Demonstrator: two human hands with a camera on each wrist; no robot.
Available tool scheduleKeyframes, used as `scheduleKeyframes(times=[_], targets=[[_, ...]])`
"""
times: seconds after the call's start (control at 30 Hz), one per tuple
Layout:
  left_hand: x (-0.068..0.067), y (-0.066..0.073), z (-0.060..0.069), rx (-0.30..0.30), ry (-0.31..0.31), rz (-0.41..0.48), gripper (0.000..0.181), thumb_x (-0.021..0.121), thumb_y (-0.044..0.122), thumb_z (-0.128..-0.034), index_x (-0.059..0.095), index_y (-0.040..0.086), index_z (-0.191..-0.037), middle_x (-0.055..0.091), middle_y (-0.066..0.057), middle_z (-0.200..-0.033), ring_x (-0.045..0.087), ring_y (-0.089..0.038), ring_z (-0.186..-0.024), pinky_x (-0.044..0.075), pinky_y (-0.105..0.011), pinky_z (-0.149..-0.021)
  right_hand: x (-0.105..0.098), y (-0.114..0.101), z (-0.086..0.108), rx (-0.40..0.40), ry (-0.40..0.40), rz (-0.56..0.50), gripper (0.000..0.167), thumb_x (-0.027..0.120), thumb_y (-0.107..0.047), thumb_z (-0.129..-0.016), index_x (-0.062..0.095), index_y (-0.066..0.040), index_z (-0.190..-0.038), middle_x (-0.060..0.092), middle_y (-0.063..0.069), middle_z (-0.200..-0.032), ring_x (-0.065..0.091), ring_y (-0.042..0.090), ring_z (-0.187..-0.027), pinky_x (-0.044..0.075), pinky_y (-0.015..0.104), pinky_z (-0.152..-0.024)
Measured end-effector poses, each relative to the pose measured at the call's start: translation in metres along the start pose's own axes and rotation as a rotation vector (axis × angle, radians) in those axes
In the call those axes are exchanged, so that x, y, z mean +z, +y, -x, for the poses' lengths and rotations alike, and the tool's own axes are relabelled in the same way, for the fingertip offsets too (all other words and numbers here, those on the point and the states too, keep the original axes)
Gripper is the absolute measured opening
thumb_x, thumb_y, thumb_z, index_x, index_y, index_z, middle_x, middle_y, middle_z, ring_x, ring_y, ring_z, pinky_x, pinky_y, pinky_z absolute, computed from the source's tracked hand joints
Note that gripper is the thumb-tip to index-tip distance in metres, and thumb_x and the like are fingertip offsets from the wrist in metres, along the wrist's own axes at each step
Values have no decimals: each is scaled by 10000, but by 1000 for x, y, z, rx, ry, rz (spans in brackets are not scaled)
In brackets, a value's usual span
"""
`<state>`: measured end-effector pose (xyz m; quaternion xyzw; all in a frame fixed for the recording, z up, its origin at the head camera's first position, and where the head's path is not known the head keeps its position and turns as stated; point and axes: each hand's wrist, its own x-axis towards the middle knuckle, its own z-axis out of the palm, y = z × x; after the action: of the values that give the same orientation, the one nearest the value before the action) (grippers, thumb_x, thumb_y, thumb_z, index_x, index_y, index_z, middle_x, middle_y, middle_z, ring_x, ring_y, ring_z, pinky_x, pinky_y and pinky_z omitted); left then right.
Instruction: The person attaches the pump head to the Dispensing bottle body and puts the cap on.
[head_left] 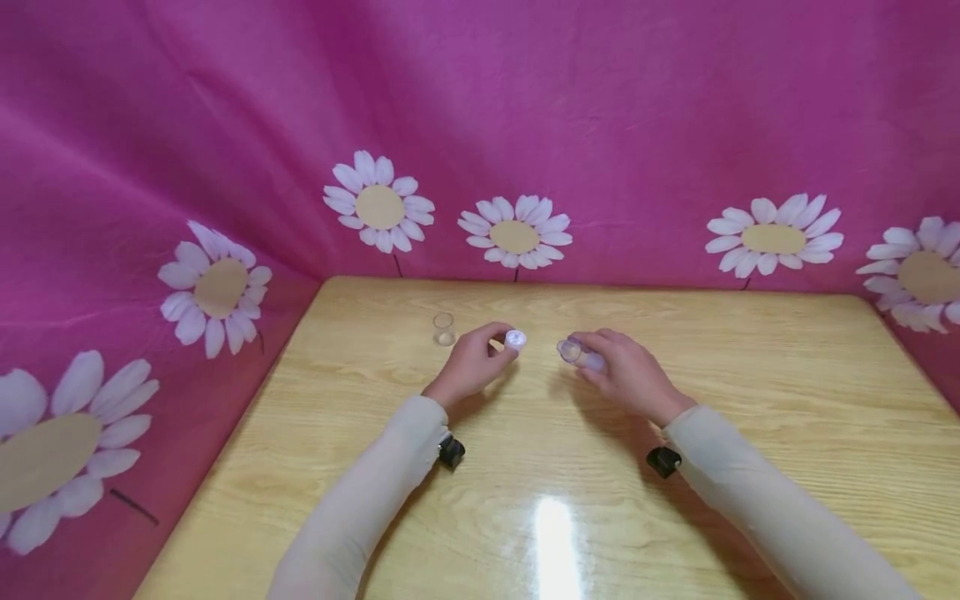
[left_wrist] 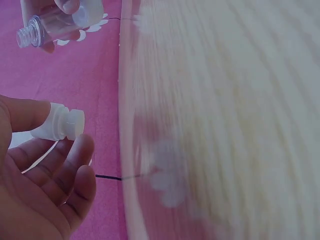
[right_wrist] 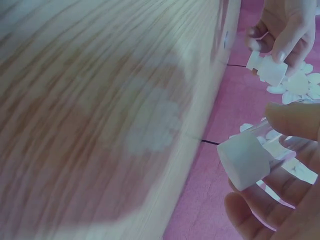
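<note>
One pink cloth point(head_left: 600, 125) hangs around the back and sides, with six white flowers point(head_left: 379, 207) showing on it, two of them cut off by the edges of the head view. Below it is one wooden table point(head_left: 480, 533). Two pale sleeves point(head_left: 367, 500) reach over it, ending in two hands, well above the surface and apart from each other. The right hand point(head_left: 626, 375) pinches one clear bottle point(left_wrist: 56, 25) with a white bottom, its bare threaded neck up and a little tilted. The left hand point(head_left: 472, 362) pinches one white cap point(left_wrist: 60, 122) between thumb and fingers, narrower end down. One clear cup point(head_left: 444, 330) stands on the table just beyond the left hand. Two small black gadgets point(head_left: 452, 451) sit at the wrists, one each.
</note>
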<state>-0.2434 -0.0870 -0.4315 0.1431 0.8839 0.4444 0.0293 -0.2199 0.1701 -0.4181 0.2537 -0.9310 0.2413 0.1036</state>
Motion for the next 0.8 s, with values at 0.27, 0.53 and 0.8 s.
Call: scheduleKeyframes(times=[0.27, 0.53, 0.8], targets=[[-4, -1, 8, 12, 7, 6, 347, 628, 224, -970, 607, 137, -1305, 648, -49, -1194, 592, -173, -849, 493, -253, -724, 1, -5, -4, -6, -7, -5, 444, 755, -137, -862, 637, -84, -1287, 693, 158, -1101, 653, 302, -958, 545, 488, -808], [2, -2, 11, 8, 56, 58, 341, 654, 191, -951, 628, 102, -1279, 660, -77, -1160, 654, -175, -927, 546, -265, -782, 1, -4, -4, 11, -23, 3, 448, 747, -149, -870, 630, -98, -1300, 690, 163, -1119, 655, 312, -984, 540, 502, -843], [3, 0, 12, 43, 79, 100, 341, 672, 129, -934, 639, 101, -1273, 648, -87, -1208, 610, -172, -911, 513, -244, -770, 1, -3, -5, 2, -16, 0, 451, 751, -143, -865, 628, -85, -1296, 687, 150, -1066, 643, 289, -903, 538, 456, -753]])
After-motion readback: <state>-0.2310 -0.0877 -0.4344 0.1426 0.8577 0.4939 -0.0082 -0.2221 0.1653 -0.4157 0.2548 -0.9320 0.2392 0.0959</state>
